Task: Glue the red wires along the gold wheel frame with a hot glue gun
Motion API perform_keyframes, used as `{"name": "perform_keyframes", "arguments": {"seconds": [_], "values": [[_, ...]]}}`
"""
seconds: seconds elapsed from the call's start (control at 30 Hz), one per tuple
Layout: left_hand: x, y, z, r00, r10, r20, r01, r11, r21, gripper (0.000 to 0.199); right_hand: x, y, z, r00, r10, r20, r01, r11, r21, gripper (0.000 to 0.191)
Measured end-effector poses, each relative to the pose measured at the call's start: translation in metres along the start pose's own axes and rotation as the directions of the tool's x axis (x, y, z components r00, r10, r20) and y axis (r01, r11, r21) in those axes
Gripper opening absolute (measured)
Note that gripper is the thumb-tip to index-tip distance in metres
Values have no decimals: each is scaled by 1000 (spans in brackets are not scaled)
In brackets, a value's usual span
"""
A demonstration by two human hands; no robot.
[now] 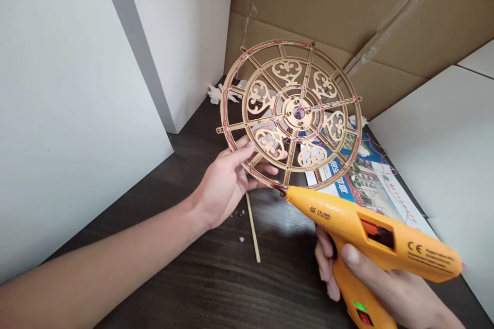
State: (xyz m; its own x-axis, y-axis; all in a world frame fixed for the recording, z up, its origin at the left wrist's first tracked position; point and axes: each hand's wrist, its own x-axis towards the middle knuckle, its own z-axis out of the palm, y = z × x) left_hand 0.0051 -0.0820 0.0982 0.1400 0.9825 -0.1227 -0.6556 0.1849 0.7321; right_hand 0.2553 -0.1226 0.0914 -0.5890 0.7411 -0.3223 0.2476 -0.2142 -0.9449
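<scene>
My left hand (227, 180) grips the lower left rim of a round gold openwork frame (246, 105), its thumb in front and fingers behind. The frame is held up tilted over the table. Red and white wires run in its outer ring, inner ring and one spoke, bunching at the hub. In my right hand (370, 272) is a yellow hot glue gun (339, 213), fingers wrapped around its handle near the trigger. The gun's tip points left and meets or nearly meets the bottom rim; contact cannot be told. A green light glows beside its red switch.
A wooden stick (253, 229) and white crumbs lie on the dark table (162, 257). Behind the frame are a printed brochure (380, 185), loose wire and crumpled tissue (215, 94). White panels (77, 87) flank the table; cardboard (309, 5) stands at the back.
</scene>
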Motion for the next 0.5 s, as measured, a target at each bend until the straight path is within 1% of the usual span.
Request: {"name": "perform_keyframes", "arguments": {"seconds": [0.13, 0.27, 0.3, 0.37, 0.43, 0.5], "values": [[-1, 0, 1, 1000, -9, -17, 9, 1000, 4, 27, -1, 2, 0, 999, -30, 38, 31, 1000, -1, 50], [0, 1, 1, 1000, 3, -7, -3, 1000, 9, 25, -2, 4, -2, 1000, 0, -20, 0, 1000, -16, 53], [0, 1, 1, 1000, 6, -6, -6, 1000, 11, 23, -3, 5, -3, 1000, -6, -11, 6, 999, -31, 53], [0, 0, 1, 1000, 12, -10, -12, 1000, 15, 21, -3, 8, -6, 998, -48, 34, 51, 995, -82, 49], [0, 0, 1, 1000, 12, -15, -12, 1000, 23, 21, -2, 11, -9, 991, -112, 74, 121, 983, -139, 44], [-1, 0, 1, 1000, 10, -23, -10, 1000, 26, 21, -1, 12, -10, 983, -167, 81, 180, 966, -188, 40]]}}
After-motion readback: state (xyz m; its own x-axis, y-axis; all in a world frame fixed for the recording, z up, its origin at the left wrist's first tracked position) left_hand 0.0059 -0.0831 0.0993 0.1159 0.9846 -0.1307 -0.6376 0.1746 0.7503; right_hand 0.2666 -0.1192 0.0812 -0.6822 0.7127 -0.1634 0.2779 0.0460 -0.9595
